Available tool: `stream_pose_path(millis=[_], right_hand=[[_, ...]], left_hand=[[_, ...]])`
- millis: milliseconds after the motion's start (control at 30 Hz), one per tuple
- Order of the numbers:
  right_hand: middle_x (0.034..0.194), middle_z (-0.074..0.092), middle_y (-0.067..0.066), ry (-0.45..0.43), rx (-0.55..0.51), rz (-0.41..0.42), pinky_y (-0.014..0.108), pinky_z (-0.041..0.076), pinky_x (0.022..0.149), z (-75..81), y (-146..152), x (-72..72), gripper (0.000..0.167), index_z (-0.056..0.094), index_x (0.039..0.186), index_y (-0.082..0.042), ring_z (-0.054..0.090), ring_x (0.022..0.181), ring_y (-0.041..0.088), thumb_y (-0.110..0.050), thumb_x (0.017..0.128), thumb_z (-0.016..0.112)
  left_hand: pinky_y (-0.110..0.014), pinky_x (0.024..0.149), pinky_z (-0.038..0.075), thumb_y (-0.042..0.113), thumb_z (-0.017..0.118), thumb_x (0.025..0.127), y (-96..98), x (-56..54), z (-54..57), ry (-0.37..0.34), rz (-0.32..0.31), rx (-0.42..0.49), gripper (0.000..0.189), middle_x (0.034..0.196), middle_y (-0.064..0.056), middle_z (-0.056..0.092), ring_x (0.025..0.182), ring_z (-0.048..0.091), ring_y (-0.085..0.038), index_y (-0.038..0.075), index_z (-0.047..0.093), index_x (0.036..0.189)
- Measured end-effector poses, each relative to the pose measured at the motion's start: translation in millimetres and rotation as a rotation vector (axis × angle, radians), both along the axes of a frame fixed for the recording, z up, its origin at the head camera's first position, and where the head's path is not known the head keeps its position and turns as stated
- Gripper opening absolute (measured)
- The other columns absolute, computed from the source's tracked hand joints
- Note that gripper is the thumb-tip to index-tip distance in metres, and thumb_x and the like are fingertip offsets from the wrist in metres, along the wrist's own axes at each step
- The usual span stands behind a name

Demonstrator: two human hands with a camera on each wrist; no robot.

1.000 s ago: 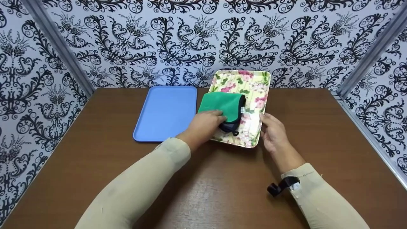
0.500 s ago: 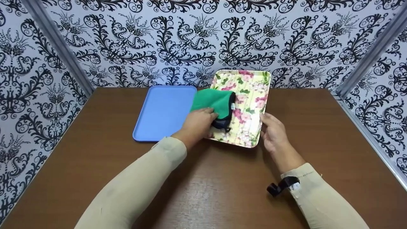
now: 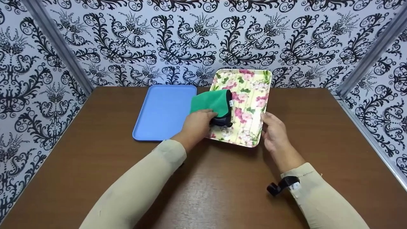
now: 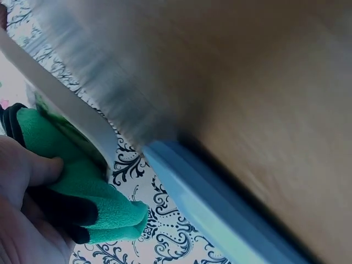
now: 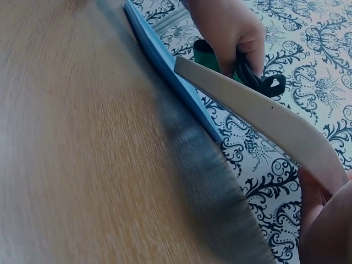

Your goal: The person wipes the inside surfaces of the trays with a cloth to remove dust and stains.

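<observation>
On the left, a plain blue tray (image 3: 165, 111) lies flat on the table (image 3: 203, 184). Next, the left hand (image 3: 197, 122) pinches a folded green cloth (image 3: 211, 101), thumb on the fuzzy face and fingers curled round it. The cloth has black edging, a small white tag (image 3: 231, 103) and a dark loop (image 5: 273, 85). It sits at the left edge of a cream floral tray (image 3: 244, 101), patterned with pink blooms and green leaves, between both hands. Rightmost, the right hand (image 3: 275, 132) grips that tray's right rim, holding it up off the table.
</observation>
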State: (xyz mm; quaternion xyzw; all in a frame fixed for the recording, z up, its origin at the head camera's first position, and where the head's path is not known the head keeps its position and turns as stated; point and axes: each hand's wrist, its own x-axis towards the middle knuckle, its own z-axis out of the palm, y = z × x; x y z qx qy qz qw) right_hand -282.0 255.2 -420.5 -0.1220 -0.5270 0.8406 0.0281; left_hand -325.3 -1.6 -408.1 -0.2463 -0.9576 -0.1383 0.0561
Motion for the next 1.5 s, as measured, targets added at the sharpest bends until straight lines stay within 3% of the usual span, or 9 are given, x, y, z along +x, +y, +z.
stream_pose_path(millis=[133,333,567,767,1000,1200,1500], right_hand=[[0.086,0.073,-0.006,0.004,-0.007,-0.016,0.023,0.057,0.072,0.2,0,0.4,0.013,0.065,0.104,-0.011,0.068,0.082,0.008,-0.016,0.108,0.054],[0.085,0.074,-0.006,0.022,-0.019,-0.038,0.024,0.057,0.072,0.0,0,-1.0,0.016,0.068,0.097,-0.014,0.068,0.081,0.009,-0.016,0.107,0.055],[0.085,0.075,-0.005,0.028,-0.040,-0.046,0.024,0.056,0.074,1.3,1,-3.0,0.018,0.068,0.095,-0.016,0.069,0.080,0.009,-0.016,0.107,0.055],[0.083,0.073,-0.006,0.025,-0.041,-0.059,0.023,0.054,0.076,1.7,0,-2.2,0.022,0.068,0.091,-0.016,0.068,0.080,0.009,-0.014,0.107,0.053],[0.084,0.071,-0.006,0.019,-0.065,-0.076,0.024,0.053,0.080,0.9,0,-1.5,0.023,0.068,0.089,-0.016,0.066,0.081,0.009,-0.013,0.107,0.053],[0.077,0.070,-0.007,0.012,-0.086,-0.096,0.021,0.054,0.072,1.0,-2,-0.8,0.029,0.069,0.085,-0.017,0.066,0.071,0.007,-0.012,0.108,0.051],[0.076,0.070,-0.005,0.016,-0.095,-0.083,0.020,0.056,0.067,3.0,-2,-0.3,0.031,0.070,0.085,-0.017,0.065,0.070,0.008,-0.013,0.108,0.050]], left_hand=[[-0.047,0.106,0.055,-0.005,0.060,0.091,3.9,2.8,0.2,-0.017,0.018,0.056,0.054,0.144,-0.002,0.066,0.131,0.064,-0.028,0.018,0.068,0.139],[-0.046,0.103,0.057,-0.007,0.057,0.090,11.9,9.4,2.0,0.023,0.000,0.118,0.054,0.139,-0.002,0.069,0.127,0.067,-0.027,0.017,0.069,0.137],[-0.045,0.104,0.056,-0.007,0.055,0.091,24.9,19.7,8.9,0.001,-0.027,0.155,0.055,0.137,-0.001,0.071,0.127,0.067,-0.026,0.018,0.069,0.138],[-0.045,0.100,0.058,-0.005,0.056,0.093,31.6,28.9,5.2,0.023,-0.048,0.193,0.050,0.132,-0.001,0.073,0.121,0.070,-0.027,0.019,0.072,0.134],[-0.041,0.102,0.057,-0.006,0.057,0.091,41.0,41.9,6.4,-0.002,-0.141,0.240,0.051,0.131,-0.001,0.074,0.121,0.070,-0.025,0.018,0.072,0.134],[-0.037,0.106,0.055,-0.004,0.058,0.093,45.9,52.6,8.3,-0.009,-0.200,0.205,0.049,0.134,-0.001,0.072,0.126,0.068,-0.020,0.018,0.071,0.135],[-0.032,0.110,0.052,-0.001,0.055,0.099,48.9,62.4,5.2,0.071,-0.277,0.092,0.044,0.136,-0.001,0.071,0.129,0.066,-0.016,0.019,0.071,0.135]])
